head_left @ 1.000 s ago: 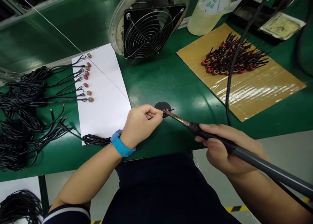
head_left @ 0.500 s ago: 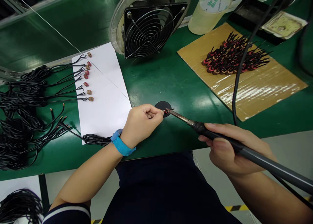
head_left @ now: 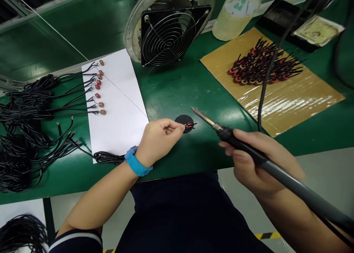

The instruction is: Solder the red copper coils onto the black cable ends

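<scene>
Work appears partway along: a row of coils [head_left: 98, 86] lies at cable ends [head_left: 74, 78] on the paper [head_left: 118, 124], while a heap [head_left: 257, 67] of others waits on the board [head_left: 293, 111]. One coil [head_left: 189, 125] sits over the disc [head_left: 183, 118], the left hand's [head_left: 162, 137] thumb and forefinger pinched at its left end; joining looks unfinished. Its leads point right, long axis crosswise. The right hand [head_left: 262, 185] wraps the iron [head_left: 261, 159], slanting up-left, tip clear.
</scene>
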Demonstrator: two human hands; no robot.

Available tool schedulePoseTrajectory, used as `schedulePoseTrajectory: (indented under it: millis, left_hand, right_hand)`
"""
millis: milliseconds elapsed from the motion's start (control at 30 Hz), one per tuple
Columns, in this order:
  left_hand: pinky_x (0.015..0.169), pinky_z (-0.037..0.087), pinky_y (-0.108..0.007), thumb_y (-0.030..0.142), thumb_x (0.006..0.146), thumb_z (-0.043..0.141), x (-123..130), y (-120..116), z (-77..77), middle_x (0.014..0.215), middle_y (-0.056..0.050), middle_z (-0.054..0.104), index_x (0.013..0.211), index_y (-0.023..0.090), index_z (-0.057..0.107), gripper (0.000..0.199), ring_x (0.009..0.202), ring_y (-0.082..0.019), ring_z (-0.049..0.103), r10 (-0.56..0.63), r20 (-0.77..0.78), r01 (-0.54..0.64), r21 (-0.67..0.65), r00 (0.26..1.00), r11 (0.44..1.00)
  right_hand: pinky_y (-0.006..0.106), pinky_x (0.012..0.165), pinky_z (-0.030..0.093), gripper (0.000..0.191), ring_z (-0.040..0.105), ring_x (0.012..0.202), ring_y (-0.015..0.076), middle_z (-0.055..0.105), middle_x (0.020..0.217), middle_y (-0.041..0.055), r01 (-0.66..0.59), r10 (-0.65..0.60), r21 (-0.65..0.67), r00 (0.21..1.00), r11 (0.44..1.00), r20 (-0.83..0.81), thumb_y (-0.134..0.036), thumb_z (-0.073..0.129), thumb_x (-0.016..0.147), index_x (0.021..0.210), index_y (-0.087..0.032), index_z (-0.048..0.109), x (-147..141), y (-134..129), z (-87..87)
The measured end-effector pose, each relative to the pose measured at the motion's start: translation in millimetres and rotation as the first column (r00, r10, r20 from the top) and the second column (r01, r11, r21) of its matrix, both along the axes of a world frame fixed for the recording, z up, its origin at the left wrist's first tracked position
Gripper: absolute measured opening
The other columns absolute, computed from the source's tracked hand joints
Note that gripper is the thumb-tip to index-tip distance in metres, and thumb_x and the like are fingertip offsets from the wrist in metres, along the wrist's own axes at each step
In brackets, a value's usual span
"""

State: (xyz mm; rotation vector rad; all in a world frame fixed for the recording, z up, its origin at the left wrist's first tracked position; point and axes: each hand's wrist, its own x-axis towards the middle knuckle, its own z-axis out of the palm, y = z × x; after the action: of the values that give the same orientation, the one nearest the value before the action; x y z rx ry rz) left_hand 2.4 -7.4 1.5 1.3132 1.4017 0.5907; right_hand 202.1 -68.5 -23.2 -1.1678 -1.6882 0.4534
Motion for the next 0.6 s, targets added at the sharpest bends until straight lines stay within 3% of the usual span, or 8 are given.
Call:
schedulePoseTrajectory:
  millis: [100,267,433,600]
  left_hand:
    - [0.051,0.049,-0.019,0.032,0.077,0.062,-1.3,0.1,-1.0,0.06,0.0,0.064,0.076,0.015,0.068,0.018,0.053,-0.009,0.058,-0.003,0.082,0.007,-0.051,0.997,0.999]
    - [0.058,0.053,-0.019,0.03,0.078,0.063,-1.6,-2.2,0.2,0.067,-0.002,0.068,0.083,0.015,0.071,0.017,0.059,-0.01,0.063,-0.016,0.089,0.018,-0.022,0.996,1.0]
    - [0.064,0.054,-0.022,0.027,0.081,0.061,-3.2,-5.7,-0.6,0.078,-0.004,0.07,0.088,0.018,0.073,0.016,0.064,-0.012,0.065,-0.067,0.001,0.065,0.168,0.998,0.984]
    - [0.074,0.054,-0.025,0.022,0.082,0.061,-5.1,-6.6,-4.1,0.083,-0.005,0.072,0.091,0.019,0.073,0.015,0.077,-0.015,0.066,-0.103,-0.141,0.154,0.418,0.985,0.895]
  right_hand:
    - [0.028,0.072,0.054,0.057,0.065,0.082,0.0149,0.067,0.098,0.0053,-0.086,0.082,0.071,0.995,0.994,0.061,-0.006,0.058,0.08,0.132,-0.025,0.045,-13.5,16.2,6.1]
    - [0.027,0.07,0.052,0.031,0.062,0.078,0.013,0.068,0.088,-0.0007,-0.053,0.046,0.03,0.98,0.998,0.193,-0.009,0.058,0.081,0.106,-0.028,0.057,-29.8,36.1,5.9]
    - [0.026,0.073,0.053,0.023,0.061,0.079,0.0127,0.064,0.087,0.0,0.013,-0.01,-0.014,0.978,1.0,0.209,-0.015,0.061,0.079,0.099,-0.025,0.057,-36.5,39.3,4.8]
    - [0.024,0.075,0.054,0.024,0.064,0.076,0.0117,0.065,0.082,-0.0006,0.047,-0.038,-0.051,0.984,0.998,0.173,-0.014,0.063,0.077,0.099,-0.023,0.055,-39.4,40.7,9.6]
